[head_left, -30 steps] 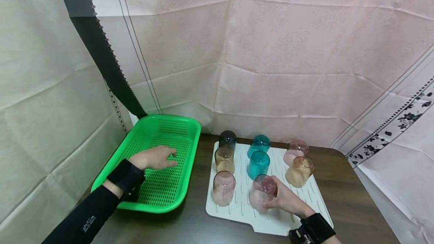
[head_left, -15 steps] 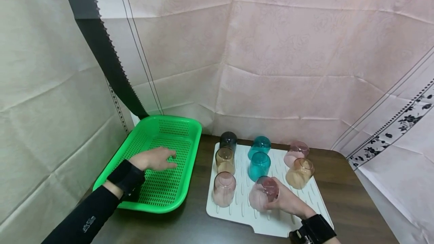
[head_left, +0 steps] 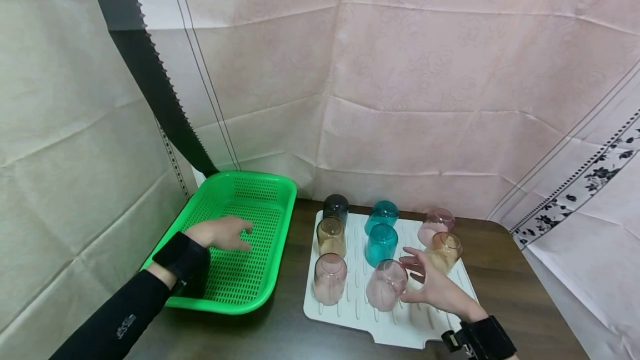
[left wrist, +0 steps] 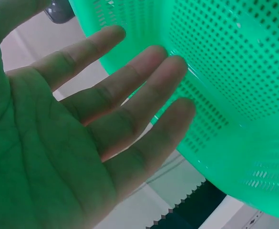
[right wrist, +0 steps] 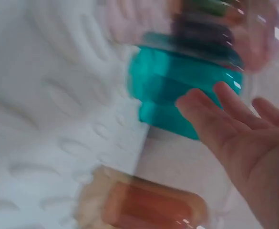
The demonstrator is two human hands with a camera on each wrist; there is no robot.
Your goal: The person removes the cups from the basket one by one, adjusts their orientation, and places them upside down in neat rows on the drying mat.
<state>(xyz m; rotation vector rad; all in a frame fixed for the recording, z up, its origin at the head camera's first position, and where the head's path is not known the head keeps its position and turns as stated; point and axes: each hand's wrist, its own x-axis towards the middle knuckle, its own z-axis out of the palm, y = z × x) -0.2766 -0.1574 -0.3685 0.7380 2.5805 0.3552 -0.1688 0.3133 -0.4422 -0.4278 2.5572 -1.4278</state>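
My right hand point(head_left: 434, 286) is spread with fingers apart, just right of a clear pink drinking glass point(head_left: 382, 292) at the front middle of a white ridged draining board point(head_left: 347, 315). Nothing is in its grasp. In the right wrist view its fingertips overlap a teal glass point(right wrist: 163, 90), and an amber glass point(right wrist: 149, 205) lies below them in view. Over the green perforated basket point(head_left: 287, 226), my left hand point(head_left: 220, 233) hovers with relaxed fingers. The left wrist view shows its bare palm and straight fingers point(left wrist: 144, 114).
Two teal glasses point(head_left: 381, 244) stand behind the pink one. A dark glass point(head_left: 336, 207), an amber glass point(head_left: 331, 236) and a pink glass point(head_left: 330, 282) line the board's left side. Another pink glass point(head_left: 435, 226) and an amber glass point(head_left: 442, 255) stand right. Cloth point(head_left: 425, 99) hangs behind the table.
My right hand has let go of the front middle pink glass and drawn back to the right, fingers spreading. The glass stays on the board. My left hand has shifted slightly left.
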